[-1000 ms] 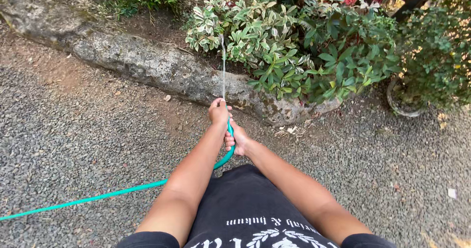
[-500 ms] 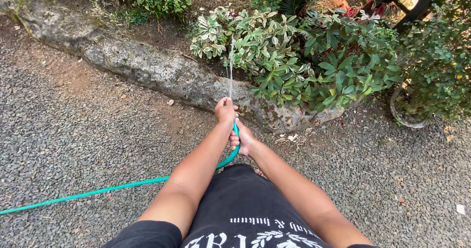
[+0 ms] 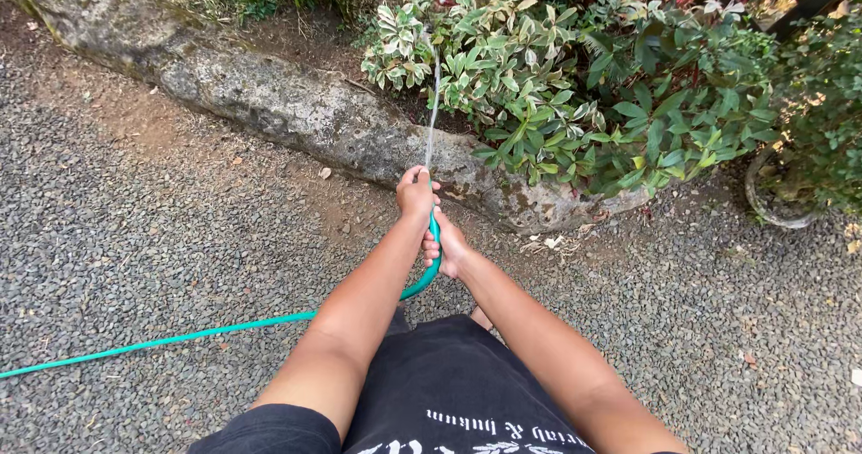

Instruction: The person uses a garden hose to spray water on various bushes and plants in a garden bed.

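A thin green garden hose (image 3: 180, 335) runs across the gravel from the left edge and curves up into both my hands. My left hand (image 3: 416, 193) grips the hose's end, and a thin jet of water (image 3: 432, 113) shoots from it toward the variegated green-and-white shrub (image 3: 467, 54) behind the stone curb. My right hand (image 3: 448, 249) holds the hose just behind the left one, closer to my body. My black printed shirt fills the lower middle of the view.
A mossy stone curb (image 3: 269, 108) runs diagonally between the grey gravel ground (image 3: 135, 247) and the planted bed. Dense green bushes (image 3: 682, 104) stand to the right, with a round pot (image 3: 772, 204) at the far right and dark furniture legs at the top right.
The view has shifted slightly, so the hands and shrub sit a little further right. The water jet stays aimed at the variegated shrub, and both hands keep their grip.
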